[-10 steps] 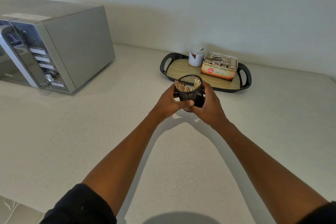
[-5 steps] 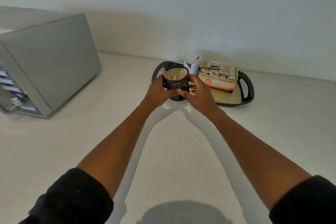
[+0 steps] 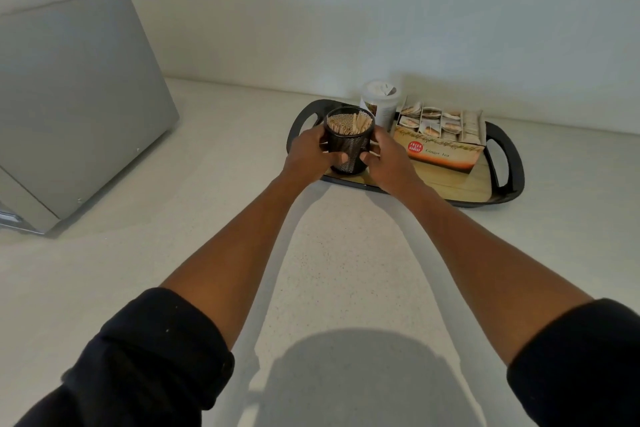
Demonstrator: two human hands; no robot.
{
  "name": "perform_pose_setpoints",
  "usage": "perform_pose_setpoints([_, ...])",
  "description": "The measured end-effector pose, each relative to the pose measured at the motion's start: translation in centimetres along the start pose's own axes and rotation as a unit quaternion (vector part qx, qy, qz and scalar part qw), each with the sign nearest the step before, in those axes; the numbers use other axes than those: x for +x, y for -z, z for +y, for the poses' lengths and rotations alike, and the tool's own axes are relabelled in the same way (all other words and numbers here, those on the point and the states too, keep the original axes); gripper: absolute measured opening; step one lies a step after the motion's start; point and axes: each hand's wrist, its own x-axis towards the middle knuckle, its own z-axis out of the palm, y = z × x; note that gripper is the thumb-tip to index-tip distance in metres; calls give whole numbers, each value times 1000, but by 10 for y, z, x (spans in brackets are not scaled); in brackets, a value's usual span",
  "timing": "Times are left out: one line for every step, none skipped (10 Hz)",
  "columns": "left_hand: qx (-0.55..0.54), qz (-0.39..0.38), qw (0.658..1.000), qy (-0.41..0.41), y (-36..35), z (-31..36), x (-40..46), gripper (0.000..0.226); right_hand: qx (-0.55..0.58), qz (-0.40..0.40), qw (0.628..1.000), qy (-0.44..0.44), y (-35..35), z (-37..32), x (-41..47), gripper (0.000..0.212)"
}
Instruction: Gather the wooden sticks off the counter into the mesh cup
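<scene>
Your left hand (image 3: 309, 155) and right hand (image 3: 387, 159) both grip the mesh cup (image 3: 349, 140), fingers (image 3: 337, 158) curled round its lower wall from either side, thumbs meeting at the front. Cup: black, upright, at the left end of the tray (image 3: 509, 163), whether resting on it or just above, you cannot tell. Wooden sticks (image 3: 349, 124): bundled inside the cup, ends at rim level. On the tray behind: white lidded canister (image 3: 381, 104), just beside the cup; ginger tea box (image 3: 440, 139), to the right. Microwave (image 3: 76, 104): far left on the tabletop (image 3: 214, 184), well apart.
</scene>
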Motion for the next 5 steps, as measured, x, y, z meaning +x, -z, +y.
perform_pose_setpoints([8,-1,1000,0,-5,-7,2,65,10,7,1000,3,-2,7,-2,49])
perform_pose_setpoints([26,12,1000,-6,-11,-8,-1,61,5,17,1000,4,-5,13,-3,46])
perform_pose_setpoints([39,9,999,-4,-9,-7,0,58,-4,14,1000,4,-3,10,-3,45])
perform_pose_setpoints([98,19,995,-14,-9,-1,-14,54,-38,28,999,24,-4,8,-16,44])
perform_pose_setpoints([130,62,989,-20,-14,-1,-26,54,-97,73,992,23,-5,11,-27,46])
